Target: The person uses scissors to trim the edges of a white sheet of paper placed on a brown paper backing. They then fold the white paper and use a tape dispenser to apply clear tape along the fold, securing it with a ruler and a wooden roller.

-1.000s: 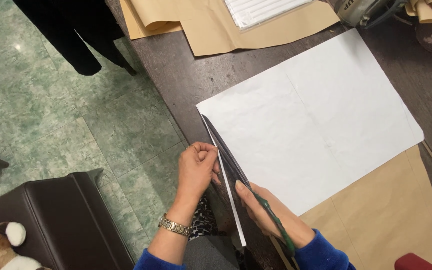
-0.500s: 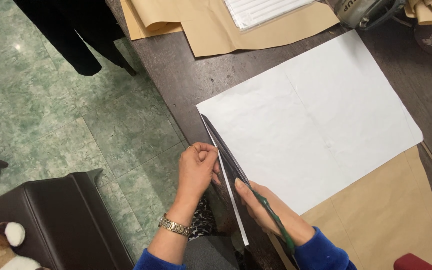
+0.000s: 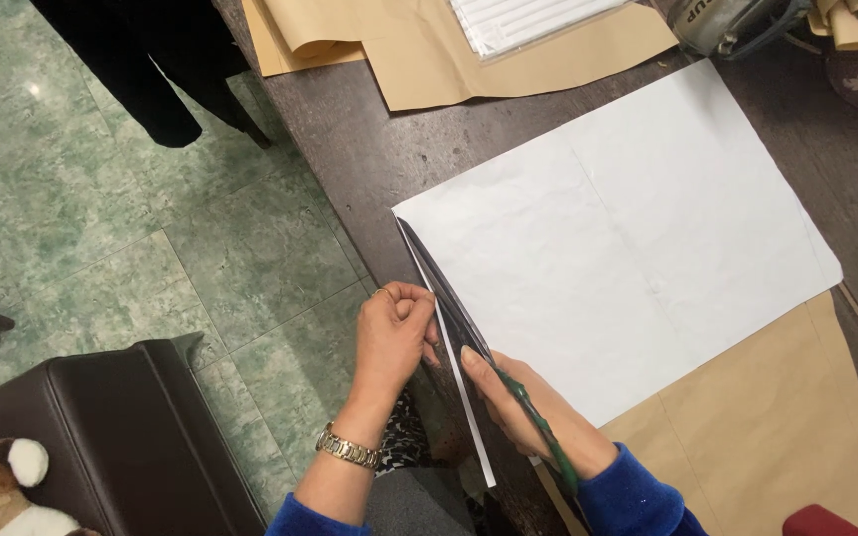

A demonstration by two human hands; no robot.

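I see my right hand [image 3: 533, 412] at the near edge of the table [image 3: 350, 149], its grip clenched around the green handles of a pair of scissors [image 3: 469, 333]. The long dark blades run away from me along the left edge of a large white paper sheet [image 3: 628, 238], their tip close to the sheet's far left corner. My left hand [image 3: 394, 342] sits just left of the blades — its fingers pinched shut on a narrow white strip [image 3: 464, 397] that hangs off the sheet's edge and trails down toward me past the table edge. A metal watch [image 3: 348, 449] bands that wrist, and both sleeves are blue.

The white sheet lies flat on the dark table, its near right part resting over brown paper [image 3: 777, 417]. More brown paper [image 3: 429, 50] lies at the far side, with a stack of white sheets [image 3: 528, 20] on it.

To the left, off the table, is a green marbled floor [image 3: 101, 228], a dark leather seat [image 3: 121, 437] near me, and a plush toy [image 3: 2, 486] at the near left corner.
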